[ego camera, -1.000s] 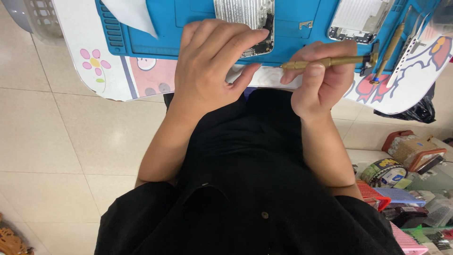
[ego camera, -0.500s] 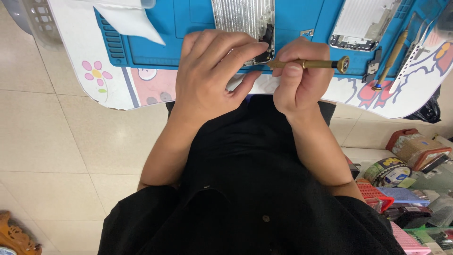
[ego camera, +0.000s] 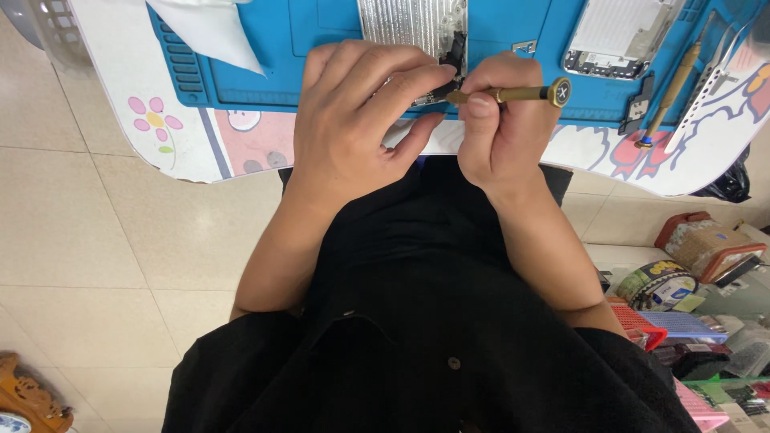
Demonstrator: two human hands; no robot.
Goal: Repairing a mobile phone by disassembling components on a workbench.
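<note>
Screwdriver (ego camera: 505, 95): looked thin, stiff and light; best pinched along its shaft.
Right hand (ego camera: 501, 132): fingers closed around the screwdriver.
Left hand (ego camera: 353, 120): fingers pressed on the opened phone (ego camera: 413, 24), likely fragile.

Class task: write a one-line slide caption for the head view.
Left hand steadies an opened phone on a blue mat while right hand holds a brass screwdriver.

On the blue work mat (ego camera: 241, 48), a white cloth (ego camera: 210, 30) lies at its left end and a silver phone casing (ego camera: 622, 36) toward its right. Just right of the mat lie a second brass screwdriver (ego camera: 672, 95) and metal tweezers (ego camera: 716, 68). Below its right end, boxes (ego camera: 706, 247) clutter the floor.
</note>
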